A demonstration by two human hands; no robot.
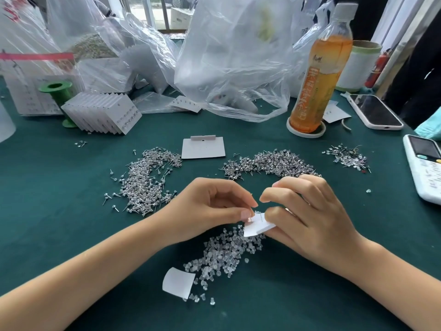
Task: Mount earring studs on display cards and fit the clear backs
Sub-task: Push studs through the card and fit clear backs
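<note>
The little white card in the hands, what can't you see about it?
All from the head view:
- Most of the white card is covered by the right hand.
- Whatever the left hand fingers pinch at its edge is too small to tell.
- How many studs sit in the card is hidden.
- The clear backs blur together in their pile.
</note>
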